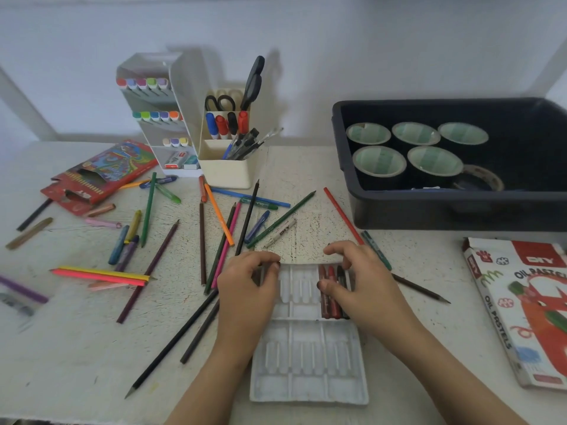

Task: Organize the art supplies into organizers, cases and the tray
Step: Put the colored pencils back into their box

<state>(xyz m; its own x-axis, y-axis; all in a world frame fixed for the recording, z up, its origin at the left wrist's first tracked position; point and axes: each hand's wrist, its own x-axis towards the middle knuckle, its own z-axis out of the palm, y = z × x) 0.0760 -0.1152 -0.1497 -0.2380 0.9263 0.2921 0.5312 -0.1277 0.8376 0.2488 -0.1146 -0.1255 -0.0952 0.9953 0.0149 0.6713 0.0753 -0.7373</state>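
Pastel tray [306,363] lying at the desk's [76,348] near edge, pastels [333,289] sitting in its far right slots, pencils [202,243] sprawling to its left, organizers [224,167] standing behind them, tub [429,216] holding tape rolls [379,161] at the far right corner

One head-worn camera is looking forward and down from above the near edge of the desk [76,348], facing the wall [306,26] behind the far edge. It is sitting close to the work. Both forearms are entering from the bottom border, and the left hand [248,286] and right hand [362,286] are filling the lower middle over a white plastic insert [306,363]. The view is near enough that single crayons [331,296] under the right hand are showing apart. The wide lens is taking in the desk from the red pencil box [101,176] toward the left edge to the dark bin [460,210] at the far right corner. A pastel box [527,317] is being cut off by the right border.
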